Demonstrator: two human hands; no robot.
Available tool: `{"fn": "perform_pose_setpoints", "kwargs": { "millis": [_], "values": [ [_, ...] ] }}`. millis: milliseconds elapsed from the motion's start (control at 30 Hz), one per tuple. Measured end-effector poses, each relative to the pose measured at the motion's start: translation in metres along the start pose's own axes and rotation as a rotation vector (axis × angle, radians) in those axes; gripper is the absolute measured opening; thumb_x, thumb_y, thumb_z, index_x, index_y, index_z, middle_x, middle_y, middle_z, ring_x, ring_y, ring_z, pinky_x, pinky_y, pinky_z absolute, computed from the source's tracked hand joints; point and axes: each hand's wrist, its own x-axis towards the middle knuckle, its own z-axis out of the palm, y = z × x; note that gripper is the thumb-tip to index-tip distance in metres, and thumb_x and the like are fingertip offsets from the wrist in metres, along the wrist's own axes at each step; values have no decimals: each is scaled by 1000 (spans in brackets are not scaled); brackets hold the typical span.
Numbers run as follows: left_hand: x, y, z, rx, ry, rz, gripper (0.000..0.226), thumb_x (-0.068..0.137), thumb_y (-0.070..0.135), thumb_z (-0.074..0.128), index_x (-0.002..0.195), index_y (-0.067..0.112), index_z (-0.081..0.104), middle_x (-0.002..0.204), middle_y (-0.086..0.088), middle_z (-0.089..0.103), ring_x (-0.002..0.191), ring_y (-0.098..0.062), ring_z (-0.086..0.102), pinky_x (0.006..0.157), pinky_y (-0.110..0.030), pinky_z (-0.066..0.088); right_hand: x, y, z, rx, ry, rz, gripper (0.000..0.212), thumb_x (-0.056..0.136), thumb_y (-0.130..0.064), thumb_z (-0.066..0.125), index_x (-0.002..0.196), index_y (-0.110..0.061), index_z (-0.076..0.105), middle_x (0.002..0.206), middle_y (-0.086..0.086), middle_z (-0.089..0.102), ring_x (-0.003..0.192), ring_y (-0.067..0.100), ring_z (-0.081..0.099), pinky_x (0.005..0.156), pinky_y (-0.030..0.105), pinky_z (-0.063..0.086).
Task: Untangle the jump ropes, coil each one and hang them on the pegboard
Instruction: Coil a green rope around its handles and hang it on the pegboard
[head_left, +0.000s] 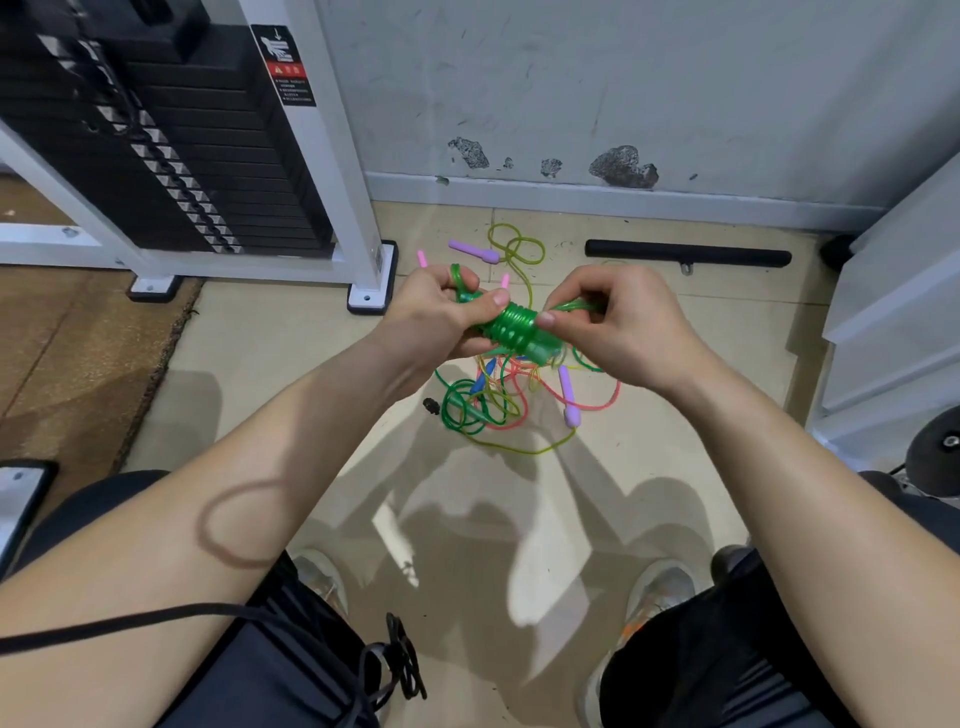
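Observation:
A green jump rope (514, 325) is wound in tight turns into a thick bundle between my hands, above the floor. My left hand (441, 312) grips the bundle's left end, thumb pressed on the windings, with green loops sticking out above my fingers. My right hand (618, 317) pinches the green cord at the bundle's right end. Below lies a tangle of ropes (498, 400) in green, yellow, pink and blue, with a purple handle (569, 395) in it. A second purple handle (475, 251) and a yellow cord loop (519, 249) lie nearer the wall.
A weight-stack machine with a white frame (358, 208) stands at the left. A black bar (685, 253) lies along the wall. White steps (893, 312) rise at the right. A black cord (156, 618) crosses my lap, and my shoes (654, 597) rest on the tiled floor.

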Motion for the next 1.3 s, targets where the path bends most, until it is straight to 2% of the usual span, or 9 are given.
{"fn": "perform_pose_setpoints", "kwargs": {
  "millis": [100,333,500,633,700,800,1033,1167,1300],
  "values": [
    [-3,4,1,-69,-72,-26,24,92,5,69,92,14,47,84,-7,60,73,-19,69,67,-33,63,3,5,-9,228,-64,1,11,86,-20,76,75,-24,73,63,8,60,56,5,43,55,25,33],
    [-7,11,-2,-214,-212,-84,20,96,3,60,85,16,48,81,-2,64,76,-19,70,71,-37,64,-3,9,10,1164,-228,293,8,71,-20,76,71,-13,71,60,4,45,44,6,32,41,17,29],
    [-6,10,-1,-350,-141,-120,17,97,5,59,86,13,49,89,-9,68,82,-28,73,62,-32,62,-9,2,36,1314,-69,483,33,96,-3,51,74,-18,70,59,-1,53,42,6,35,43,17,31],
    [-2,6,0,-444,1,-121,18,96,6,63,98,11,46,86,-6,66,107,-39,69,80,-40,61,-17,2,50,1152,38,476,18,101,-1,45,94,-12,57,68,4,53,49,12,42,49,24,39],
    [-2,4,3,-460,93,-114,22,95,6,64,108,8,45,84,-3,60,91,-31,73,81,-40,60,-21,-1,54,978,76,438,16,101,-4,46,92,-11,57,67,5,56,50,16,44,49,26,39],
    [-3,-1,8,-451,173,-85,21,95,8,65,96,10,44,81,-3,58,71,-22,71,78,-37,61,-23,-7,58,818,118,429,11,101,-10,50,90,-10,55,68,7,60,50,18,49,47,27,42],
    [-2,-7,9,-435,286,-13,26,94,6,67,90,13,42,86,-7,60,74,-21,71,75,-36,63,-24,-8,59,502,166,354,11,94,-13,61,87,-11,69,66,0,68,48,16,54,49,27,46],
    [1,-11,7,-299,356,13,28,92,9,71,92,15,43,100,-12,58,79,-24,67,73,-36,60,-25,-10,63,90,196,225,11,88,-22,68,93,-17,76,74,-4,69,73,13,61,71,22,45],
    [-3,-15,11,-184,371,53,30,91,13,72,92,18,43,107,-14,62,92,-29,68,83,-40,59,-24,-14,56,-242,166,126,14,90,-30,61,93,-23,73,80,-6,71,82,20,63,74,34,51]
  ]
}}
